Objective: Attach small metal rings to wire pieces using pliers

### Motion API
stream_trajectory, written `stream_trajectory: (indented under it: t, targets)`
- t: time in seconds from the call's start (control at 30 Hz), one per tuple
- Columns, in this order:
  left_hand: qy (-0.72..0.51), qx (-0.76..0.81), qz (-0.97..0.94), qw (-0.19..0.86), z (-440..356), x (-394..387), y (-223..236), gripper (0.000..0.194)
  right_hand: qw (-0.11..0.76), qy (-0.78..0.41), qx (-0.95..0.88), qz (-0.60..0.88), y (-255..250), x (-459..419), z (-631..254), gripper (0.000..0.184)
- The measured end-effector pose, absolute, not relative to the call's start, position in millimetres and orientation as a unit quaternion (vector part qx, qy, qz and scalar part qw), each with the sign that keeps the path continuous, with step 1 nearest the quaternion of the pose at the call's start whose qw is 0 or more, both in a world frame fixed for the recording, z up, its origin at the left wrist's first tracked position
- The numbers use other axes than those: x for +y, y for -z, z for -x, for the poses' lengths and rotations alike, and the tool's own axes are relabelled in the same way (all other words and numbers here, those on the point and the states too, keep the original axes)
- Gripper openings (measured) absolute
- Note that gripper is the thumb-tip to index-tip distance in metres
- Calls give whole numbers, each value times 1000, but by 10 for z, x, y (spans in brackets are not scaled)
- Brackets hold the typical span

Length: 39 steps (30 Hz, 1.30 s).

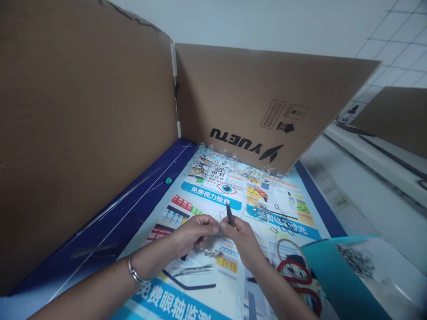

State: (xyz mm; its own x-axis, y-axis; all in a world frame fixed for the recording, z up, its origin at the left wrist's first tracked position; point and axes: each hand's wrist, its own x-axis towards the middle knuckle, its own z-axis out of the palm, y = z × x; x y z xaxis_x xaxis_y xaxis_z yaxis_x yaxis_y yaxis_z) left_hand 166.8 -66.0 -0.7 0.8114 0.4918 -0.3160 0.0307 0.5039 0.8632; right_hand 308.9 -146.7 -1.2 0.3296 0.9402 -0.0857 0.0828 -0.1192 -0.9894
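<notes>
My left hand [196,229] is closed in a pinch, its fingertips meeting those of my right hand [243,238] over the printed sheet. A thin wire [220,216] shows faintly at the pinch; its ends are hard to make out. Small black-jawed pliers [230,214] with a bit of yellow handle point up out of my right hand, whose thumb and finger also press together. Just below the hands lies a short metal chain [210,252]. Closer to me, a bundle of short dark wires [192,270] rests on the sheet.
Cardboard panels [253,93] stand at the left and back. Wire pieces [271,218] and a row of clear or metallic chain work [216,155] lie beyond. Red-handled scissors [296,272] and a teal-edged container [343,275] with metal pieces are at right. Long wires [116,202] lie left.
</notes>
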Motion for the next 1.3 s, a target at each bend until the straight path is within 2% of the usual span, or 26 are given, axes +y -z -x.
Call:
stream_trajectory:
  t: [0.5, 0.67, 1.03, 1.3]
  targets:
    - [-103, 281, -538, 788, -1673, -617, 131, 20, 528, -426, -399, 617, 41, -1471, -3094, 18]
    - [-113, 286, -538, 785, -1678, -605, 89, 22, 498, -403, -439, 630, 56, -1465, -3153, 19]
    - [-171, 247, -512, 805, -1636, -454, 39, 25, 232, -92, -681, 689, 79, -1436, -3419, 10]
    - [-153, 269, -520, 796, -1646, -449, 83, 29, 151, 73, -711, 683, 119, -1466, -3404, 8]
